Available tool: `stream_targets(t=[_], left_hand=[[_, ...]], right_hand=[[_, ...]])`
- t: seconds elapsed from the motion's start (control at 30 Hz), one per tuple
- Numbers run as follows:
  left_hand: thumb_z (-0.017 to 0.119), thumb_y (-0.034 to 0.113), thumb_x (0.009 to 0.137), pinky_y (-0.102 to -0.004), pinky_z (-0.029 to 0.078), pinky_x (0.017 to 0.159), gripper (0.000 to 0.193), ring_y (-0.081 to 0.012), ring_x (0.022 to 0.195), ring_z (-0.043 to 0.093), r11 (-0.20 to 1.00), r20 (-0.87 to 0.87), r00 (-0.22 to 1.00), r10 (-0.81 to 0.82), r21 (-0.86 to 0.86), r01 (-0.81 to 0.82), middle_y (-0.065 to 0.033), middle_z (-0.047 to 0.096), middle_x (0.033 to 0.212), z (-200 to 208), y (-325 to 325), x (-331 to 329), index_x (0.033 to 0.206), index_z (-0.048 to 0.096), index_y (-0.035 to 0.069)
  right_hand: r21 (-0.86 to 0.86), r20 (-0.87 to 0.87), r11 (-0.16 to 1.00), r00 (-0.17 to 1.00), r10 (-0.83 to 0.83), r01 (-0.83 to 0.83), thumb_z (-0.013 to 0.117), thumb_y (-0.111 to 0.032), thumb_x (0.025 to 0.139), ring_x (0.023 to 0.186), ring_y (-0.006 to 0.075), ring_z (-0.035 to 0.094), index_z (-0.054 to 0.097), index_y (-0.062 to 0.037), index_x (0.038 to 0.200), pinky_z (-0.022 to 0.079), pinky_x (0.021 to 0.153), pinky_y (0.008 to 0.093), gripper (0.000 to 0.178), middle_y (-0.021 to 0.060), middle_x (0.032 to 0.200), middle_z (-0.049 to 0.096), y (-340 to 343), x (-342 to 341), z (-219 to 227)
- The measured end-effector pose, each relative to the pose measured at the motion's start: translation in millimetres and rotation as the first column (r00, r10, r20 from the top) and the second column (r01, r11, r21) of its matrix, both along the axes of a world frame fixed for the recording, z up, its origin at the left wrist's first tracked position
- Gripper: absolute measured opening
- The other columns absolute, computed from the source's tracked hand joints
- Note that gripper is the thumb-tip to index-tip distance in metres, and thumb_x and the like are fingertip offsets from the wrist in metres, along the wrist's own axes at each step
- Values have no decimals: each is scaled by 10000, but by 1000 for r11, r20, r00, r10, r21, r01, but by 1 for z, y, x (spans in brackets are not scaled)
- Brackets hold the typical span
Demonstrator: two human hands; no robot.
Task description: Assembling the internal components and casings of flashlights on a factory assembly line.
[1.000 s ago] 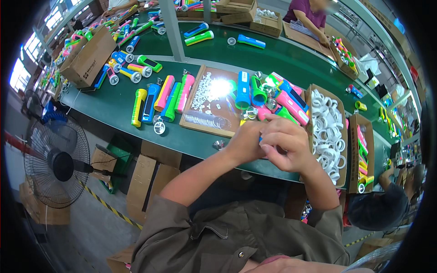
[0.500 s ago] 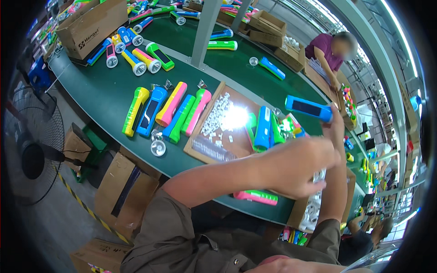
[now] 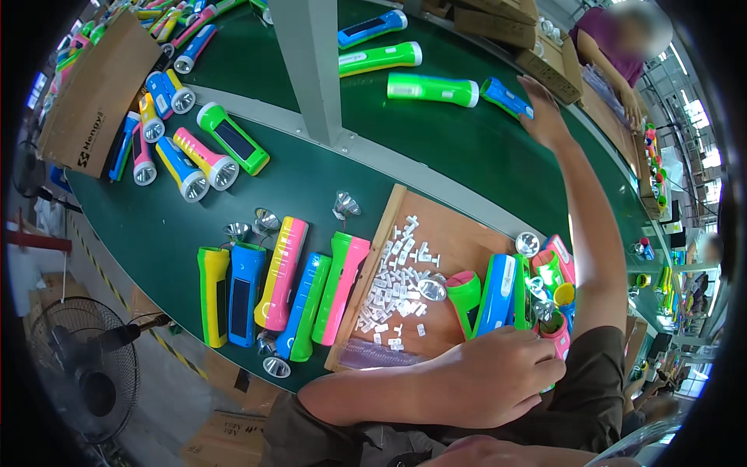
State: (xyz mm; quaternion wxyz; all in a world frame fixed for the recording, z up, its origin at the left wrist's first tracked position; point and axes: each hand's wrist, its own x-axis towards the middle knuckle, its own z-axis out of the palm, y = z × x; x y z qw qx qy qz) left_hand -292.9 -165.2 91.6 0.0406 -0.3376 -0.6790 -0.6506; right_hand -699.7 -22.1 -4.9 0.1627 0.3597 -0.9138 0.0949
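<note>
My right hand reaches far across the green table, its fingers at the near end of a blue flashlight body. The fingers seem closed round that end. A green flashlight with a white rim lies just left of it. Close to me, my left hand is curled with the knuckles up; whatever it holds, if anything, is hidden beneath. Just beyond it, open flashlight bodies stand and lean together, among them a blue one, a pink-and-green one and a pink one, with loose silver reflectors among them.
A wooden tray holds small white plastic parts. Left of it, several flashlight bodies lie in a row with reflectors on wires. A metal post rises from the table. Finished-looking flashlights lie near a carton. A co-worker sits at far right.
My right hand has moved farther out over the table with the blue flashlight, which now appears low beside a green one. My left hand stays curled near me. The view has shifted.
</note>
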Motion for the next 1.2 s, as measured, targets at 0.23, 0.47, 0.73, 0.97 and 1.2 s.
stream_targets(t=[0.23,0.47,0.73,0.97,1.2], left_hand=[[681,154,826,-414,479,789,342,-285,903,602,980,30,993,-116,-161,119,-112,551,980,1,16,16,1129,565,47],[783,163,762,-388,525,770,274,-314,887,651,966,-391,920,18,-229,-116,-143,641,1009,40,21,96,965,645,39],[909,184,665,-443,436,1038,1206,-326,1270,489,805,285,958,-40,577,-138,-181,344,1468,-41,117,286,1520,60,137],[729,174,884,-359,466,993,588,-209,1168,575,891,484,866,-126,438,-115,-137,581,1259,-25,136,366,1356,432,-14],[649,260,953,-344,524,884,497,-206,1009,649,923,392,903,-173,383,11,-133,611,1162,-46,123,374,1318,442,-6]], right_hand=[[297,23,951,995,-99,88,680,-198,877,1202,366,532,498,-69,1310,434,1017,455,486,190,1287,551,25,41,48],[-427,357,904,911,206,-37,673,-192,862,1012,222,620,425,-38,1403,489,861,346,615,123,1126,604,111,308,189],[-795,553,161,590,588,585,668,-391,883,939,212,645,414,-6,1361,548,777,331,664,157,1102,619,143,714,81],[-867,485,267,587,648,421,622,-325,951,1077,158,555,517,-5,1234,454,934,315,440,85,1158,582,162,774,33],[-866,367,10,623,691,499,498,-448,998,1115,309,586,485,-27,1249,517,946,488,491,170,1272,538,169,717,55]])
